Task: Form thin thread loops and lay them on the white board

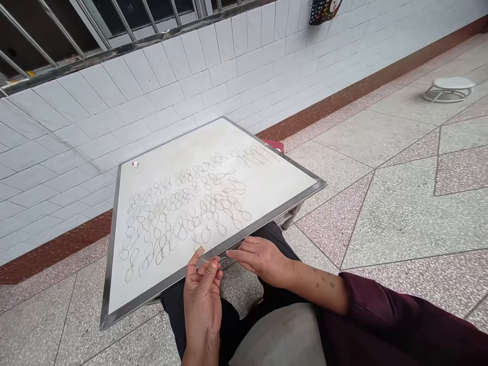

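Note:
Just off the near edge of a white table (282, 178), my left hand (204, 295) pinches a thin wire (207, 261) between thumb and fingers. Its index finger, with a tan wrap on the tip, is raised apart. My right hand (265, 259) is at the right of it, fingers together and pointing left, their tips close to the wire's right end; whether they grip it is too small to tell. Rows of thin wire loops (163, 244), many twisted into figure eights, lie on the tabletop. Some longer open pieces (251, 155) lie toward the far right.
The table has a grey metal rim. A small white and red item (135, 164) rests near its left corner. Behind stands a white tiled wall (171, 91) with a barred window. A red object (273, 145) shows behind the table, and a white stool (452, 86) stands far right.

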{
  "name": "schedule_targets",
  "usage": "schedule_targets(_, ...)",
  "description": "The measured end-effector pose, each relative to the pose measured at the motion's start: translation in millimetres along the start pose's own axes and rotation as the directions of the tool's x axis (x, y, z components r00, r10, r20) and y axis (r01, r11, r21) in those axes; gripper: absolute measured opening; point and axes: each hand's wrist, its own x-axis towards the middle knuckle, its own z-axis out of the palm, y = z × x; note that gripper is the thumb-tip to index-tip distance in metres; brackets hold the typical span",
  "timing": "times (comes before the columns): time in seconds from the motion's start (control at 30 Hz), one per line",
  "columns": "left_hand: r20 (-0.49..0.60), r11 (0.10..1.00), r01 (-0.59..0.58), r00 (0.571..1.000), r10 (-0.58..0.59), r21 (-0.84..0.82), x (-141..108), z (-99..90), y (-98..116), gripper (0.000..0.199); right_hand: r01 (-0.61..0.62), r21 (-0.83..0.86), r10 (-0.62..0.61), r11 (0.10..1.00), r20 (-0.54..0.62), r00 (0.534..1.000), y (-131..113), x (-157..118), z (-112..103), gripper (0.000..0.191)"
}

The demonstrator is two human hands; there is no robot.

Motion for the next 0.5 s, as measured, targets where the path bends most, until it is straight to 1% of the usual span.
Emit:
schedule_targets(0.1,-0.001,1.000,0.015,1.000,-0.015,-0.002,0.1,0.3,0.3,0.066,0.008,-0.015,-0.008,1.000,0.001,1.000,0.9,0.0,-0.7,0.028)
schedule_targets(0.33,0.011,0.999,0.039,0.999,-0.038,-0.025,3.1,-1.2,-1.8,0.059,-0.021,-0.023,0.021,1.000,-0.007,1.000,6.2,-3.6,4.6,0.026)
schedule_targets(0.5,-0.056,0.999,-0.003,0.998,0.000,-0.048,6.5,0.2,-4.9,0.053,-0.089,0.027,0.090,0.996,-0.042,0.995,3.7,-3.4,6.7,0.022)
